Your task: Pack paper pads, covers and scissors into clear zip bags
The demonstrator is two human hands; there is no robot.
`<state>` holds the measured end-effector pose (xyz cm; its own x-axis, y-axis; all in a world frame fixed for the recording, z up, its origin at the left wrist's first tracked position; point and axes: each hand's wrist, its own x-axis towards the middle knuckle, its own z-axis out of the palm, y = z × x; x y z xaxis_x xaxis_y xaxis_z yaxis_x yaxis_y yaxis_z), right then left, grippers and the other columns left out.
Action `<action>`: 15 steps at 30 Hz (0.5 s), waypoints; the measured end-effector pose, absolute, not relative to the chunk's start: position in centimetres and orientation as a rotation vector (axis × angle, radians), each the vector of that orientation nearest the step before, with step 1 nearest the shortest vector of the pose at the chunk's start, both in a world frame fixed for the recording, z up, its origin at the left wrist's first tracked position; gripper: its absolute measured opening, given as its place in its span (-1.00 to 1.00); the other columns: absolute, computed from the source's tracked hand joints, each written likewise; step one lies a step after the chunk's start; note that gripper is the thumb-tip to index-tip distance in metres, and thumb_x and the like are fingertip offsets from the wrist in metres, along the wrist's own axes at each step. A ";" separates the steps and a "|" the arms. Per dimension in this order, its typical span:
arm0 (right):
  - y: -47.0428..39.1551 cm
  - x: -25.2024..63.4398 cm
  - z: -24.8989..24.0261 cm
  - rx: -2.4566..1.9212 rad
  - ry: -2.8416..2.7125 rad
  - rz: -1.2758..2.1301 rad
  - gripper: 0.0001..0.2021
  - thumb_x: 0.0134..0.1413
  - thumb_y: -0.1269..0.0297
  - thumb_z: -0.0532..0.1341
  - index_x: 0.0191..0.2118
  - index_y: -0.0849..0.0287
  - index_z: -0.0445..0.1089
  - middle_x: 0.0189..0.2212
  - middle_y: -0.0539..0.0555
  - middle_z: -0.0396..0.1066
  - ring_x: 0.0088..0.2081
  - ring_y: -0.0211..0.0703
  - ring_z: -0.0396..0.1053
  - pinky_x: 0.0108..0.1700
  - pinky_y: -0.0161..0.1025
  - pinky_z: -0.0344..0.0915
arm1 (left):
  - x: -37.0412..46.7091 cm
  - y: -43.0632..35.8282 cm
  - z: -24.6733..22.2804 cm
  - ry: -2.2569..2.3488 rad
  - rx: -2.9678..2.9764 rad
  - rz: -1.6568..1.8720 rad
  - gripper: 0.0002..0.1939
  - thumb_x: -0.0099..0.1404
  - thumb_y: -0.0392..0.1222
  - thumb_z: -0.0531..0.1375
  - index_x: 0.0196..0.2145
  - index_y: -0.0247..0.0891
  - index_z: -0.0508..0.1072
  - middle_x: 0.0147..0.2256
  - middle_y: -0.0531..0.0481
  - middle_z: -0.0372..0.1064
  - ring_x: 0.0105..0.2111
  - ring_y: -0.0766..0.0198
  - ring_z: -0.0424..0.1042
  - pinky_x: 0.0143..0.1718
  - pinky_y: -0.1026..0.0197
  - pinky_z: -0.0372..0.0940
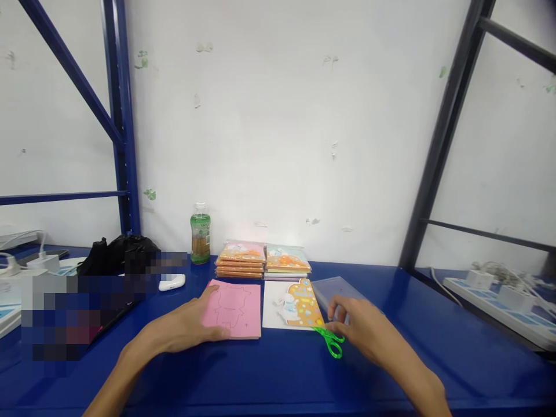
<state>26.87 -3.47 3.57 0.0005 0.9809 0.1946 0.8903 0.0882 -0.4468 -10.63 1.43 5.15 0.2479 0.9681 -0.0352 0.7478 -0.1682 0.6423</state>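
Observation:
My left hand (193, 321) grips a stack of pink paper (237, 307) from its left side, thumb along the lower edge and fingers at the upper left. An outline drawing is printed on the top sheet. Right of it lies a white sheet (270, 313) partly under an orange card with a white cartoon figure (306, 301). My right hand (354, 324) is at the card's lower right corner, fingers curled, thumb and index finger slightly apart. Green scissors (333, 343) stick out below the card, beside my right thumb. A clear plastic sleeve (336, 289) lies behind that hand, partly covered.
Wrapped craft packs stand in two stacks (241, 263) (286, 263) at the back. A green-labelled bottle (200, 234), a white earbud case (172, 282) and a black plastic bag (119, 255) are to the left. Power strips (499, 304) with cables lie at the right.

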 end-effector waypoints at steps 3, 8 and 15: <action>-4.0 24.8 4.4 -1.762 -1.954 0.226 -0.87 0.21 0.16 0.25 -0.33 0.03 0.48 -0.44 0.02 0.61 -0.44 -0.05 0.48 -0.42 -0.24 0.11 | -10.3 1.3 5.2 1.553 2.001 0.469 0.14 -0.14 -0.03 0.44 0.38 -0.30 0.18 0.42 -0.36 0.08 0.38 -0.33 0.10 0.34 -0.13 0.07; -1.9 19.6 6.6 -1.580 -2.088 0.062 -0.78 0.38 0.12 0.13 -0.25 0.04 0.46 -0.37 0.03 0.63 -0.35 -0.04 0.55 -0.35 -0.24 0.21 | -9.6 1.4 4.9 1.588 2.070 0.394 0.05 0.00 -0.04 0.34 0.39 -0.43 0.11 0.36 -0.44 0.19 0.33 -0.36 0.19 0.30 -0.17 0.10; 8.2 12.3 8.4 -1.346 -2.329 -0.264 -0.55 0.35 0.10 0.23 0.25 0.16 0.31 0.20 0.22 0.39 0.16 0.11 0.39 0.16 0.11 0.32 | -8.5 0.6 4.3 1.802 2.126 0.413 -0.04 0.13 0.00 0.25 0.41 -0.38 0.10 0.22 -0.55 0.30 0.16 -0.52 0.36 0.11 -0.30 0.21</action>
<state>12.31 8.16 8.37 -0.4328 0.7758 0.4592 0.8589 0.5095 -0.0511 -8.51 0.56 4.26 0.1614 0.9868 0.0114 0.8934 -0.1510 0.4230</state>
